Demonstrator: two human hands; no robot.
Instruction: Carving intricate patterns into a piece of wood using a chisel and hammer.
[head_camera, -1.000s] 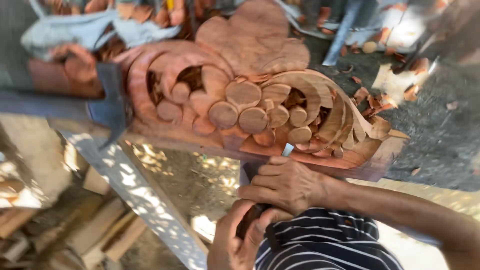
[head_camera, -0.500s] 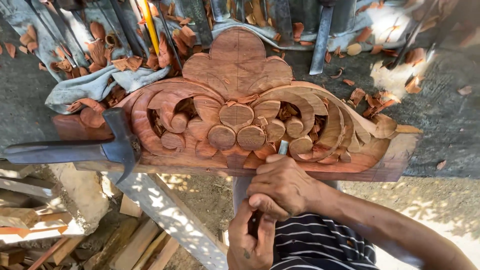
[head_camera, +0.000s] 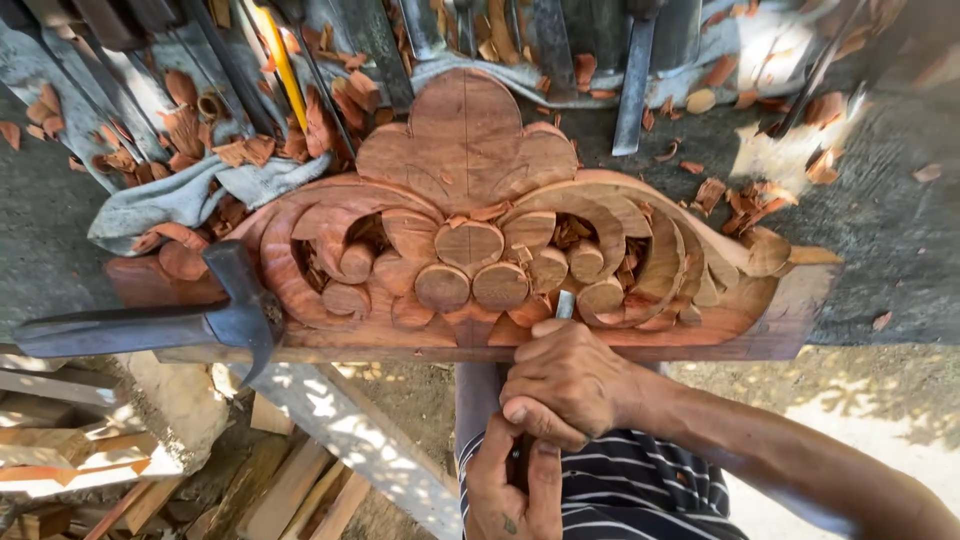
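Note:
A reddish carved wooden panel with scrolls and round knobs lies on a grey workbench. A metal chisel points up at the panel's lower middle, its tip beside a round knob. My right hand is wrapped round the chisel shaft just below the blade. My left hand grips the chisel's handle lower down, close to my striped shirt. Most of the chisel is hidden by both hands.
A dark metal hammer rests on the panel's left lower edge, handle pointing left. Several chisels, a yellow pencil, a grey cloth and wood chips lie along the bench's far side. Wood offcuts lie below.
The view has steadied and swung so the whole panel shows. Both hands stay closed on the chisel, its tip still at the panel's lower middle.

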